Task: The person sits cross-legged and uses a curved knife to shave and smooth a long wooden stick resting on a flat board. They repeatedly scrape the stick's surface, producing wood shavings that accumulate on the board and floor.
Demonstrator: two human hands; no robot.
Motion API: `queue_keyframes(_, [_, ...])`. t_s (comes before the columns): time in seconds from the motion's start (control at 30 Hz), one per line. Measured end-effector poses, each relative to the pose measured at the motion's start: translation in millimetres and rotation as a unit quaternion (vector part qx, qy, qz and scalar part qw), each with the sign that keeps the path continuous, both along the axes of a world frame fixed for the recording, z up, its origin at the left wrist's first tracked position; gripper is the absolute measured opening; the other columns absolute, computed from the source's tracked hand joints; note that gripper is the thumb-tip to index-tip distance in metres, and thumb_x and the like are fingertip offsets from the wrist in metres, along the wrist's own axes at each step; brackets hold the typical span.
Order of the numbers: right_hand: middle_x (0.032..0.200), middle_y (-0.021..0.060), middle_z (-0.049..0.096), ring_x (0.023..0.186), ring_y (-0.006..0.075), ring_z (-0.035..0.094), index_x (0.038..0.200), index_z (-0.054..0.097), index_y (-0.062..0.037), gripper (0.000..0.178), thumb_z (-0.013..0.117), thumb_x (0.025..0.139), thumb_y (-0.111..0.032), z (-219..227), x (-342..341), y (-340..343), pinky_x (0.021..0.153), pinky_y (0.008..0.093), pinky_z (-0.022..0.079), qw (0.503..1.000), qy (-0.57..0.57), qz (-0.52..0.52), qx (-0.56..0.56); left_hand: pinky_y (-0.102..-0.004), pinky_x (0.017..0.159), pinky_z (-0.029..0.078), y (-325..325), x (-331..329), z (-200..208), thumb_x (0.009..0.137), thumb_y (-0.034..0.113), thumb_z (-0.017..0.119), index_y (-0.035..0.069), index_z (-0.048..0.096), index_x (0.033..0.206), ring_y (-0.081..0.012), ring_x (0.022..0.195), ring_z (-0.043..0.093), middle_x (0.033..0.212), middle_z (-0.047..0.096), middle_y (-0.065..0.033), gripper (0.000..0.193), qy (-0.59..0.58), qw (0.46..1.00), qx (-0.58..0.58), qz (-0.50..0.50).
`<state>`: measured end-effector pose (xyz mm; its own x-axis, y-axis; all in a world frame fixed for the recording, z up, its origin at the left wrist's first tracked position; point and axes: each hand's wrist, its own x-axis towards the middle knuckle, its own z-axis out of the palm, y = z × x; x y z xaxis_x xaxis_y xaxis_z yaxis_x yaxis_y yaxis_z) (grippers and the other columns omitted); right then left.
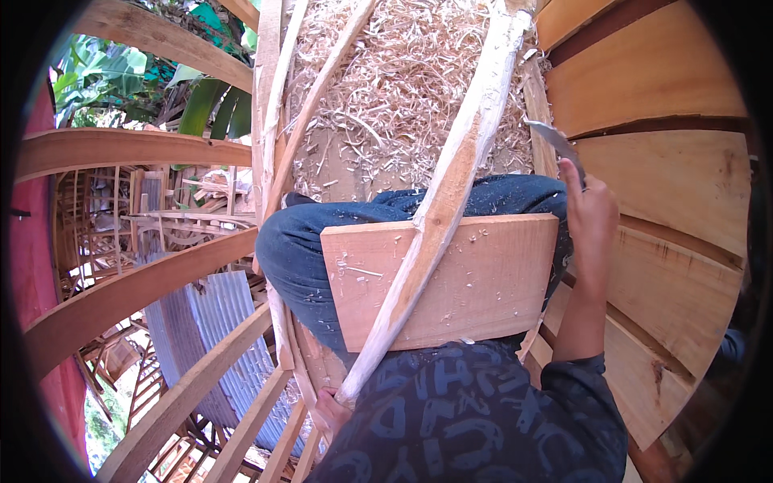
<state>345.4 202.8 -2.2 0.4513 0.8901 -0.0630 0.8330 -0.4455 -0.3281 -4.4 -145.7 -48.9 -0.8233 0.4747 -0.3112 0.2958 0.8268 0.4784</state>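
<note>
A long, pale wooden pole (451, 197) slants across my lap, its bark pared off and a brown patch along its middle. It lies over a flat rectangular board (495, 282) resting on my thighs. Around the pole's near end, at the lower left, my left hand (332, 413) is closed; part of it is hidden. My right hand (592, 211) is raised to the right of the board, closed round the handle of a knife (555, 140). The knife's grey blade points up and left, apart from the pole. The handle is mostly covered by my fingers.
Curled wood shavings (403, 88) cover the plank floor ahead. Stacked wooden boards (660, 185) form a wall close on the right. A slatted wooden railing (145, 294) runs along the left, with corrugated metal sheets (221, 338) beyond. Thin poles (330, 72) lean beside it.
</note>
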Motion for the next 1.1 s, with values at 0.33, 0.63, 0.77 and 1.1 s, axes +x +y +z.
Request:
queue_keyframes(0.33, [0.049, 0.0151, 0.043, 0.046, 0.0207, 0.039, 0.070, 0.060, 0.0048, 0.052, 0.060, 0.088, -0.044, -11.4, -5.1, -31.4, 0.047, 0.0355, 0.035, 0.978, 0.199, 0.066, 0.011, -0.0403, 0.069, 0.037, 28.2, -7.9, 8.6, 0.101, 0.034, 0.029, -0.002, 0.052, 0.068, -0.0260, 0.069, 0.049, 0.065, 0.051, -0.0137, 0.055, -0.011, 0.999, 0.033, -0.040])
queue_keyframes(0.63, [0.050, 0.0153, 0.050, 0.044, 0.0231, 0.044, 0.076, 0.066, 0.0017, 0.034, 0.067, 0.084, -0.032, -6.6, -13.3, -30.8, 0.047, 0.0358, 0.037, 0.972, 0.230, 0.056, -0.004, -0.0375, 0.064, 0.037, 41.9, -51.0, -5.4, 0.101, 0.035, 0.031, -0.002, 0.051, 0.065, -0.0212, 0.063, 0.048, 0.062, 0.052, -0.0106, 0.055, -0.074, 0.994, 0.055, -0.063])
queue_keyframes(0.77, [0.050, 0.0150, 0.052, 0.044, 0.0249, 0.049, 0.075, 0.066, 0.0007, 0.033, 0.067, 0.084, -0.031, -13.1, -5.3, -30.7, 0.048, 0.0363, 0.038, 0.971, 0.238, 0.039, 0.007, -0.0378, 0.064, 0.036, 53.3, -47.9, -1.6, 0.101, 0.032, 0.032, -0.001, 0.050, 0.065, -0.0213, 0.063, 0.047, 0.062, 0.050, -0.0107, 0.052, -0.036, 0.994, 0.056, -0.082])
queue_keyframes(1.1, [0.057, 0.0193, 0.058, 0.058, 0.0364, 0.060, 0.073, 0.068, -0.0026, 0.035, 0.064, 0.083, -0.035, -11.8, -6.6, -25.8, 0.055, 0.0430, 0.045, 0.981, 0.176, 0.079, -0.018, -0.0341, 0.065, 0.036, 73.2, -31.8, -3.8, 0.102, 0.035, 0.032, 0.000, 0.046, 0.067, -0.0169, 0.066, 0.042, 0.065, 0.045, -0.0067, 0.051, -0.033, 0.990, 0.105, -0.087])
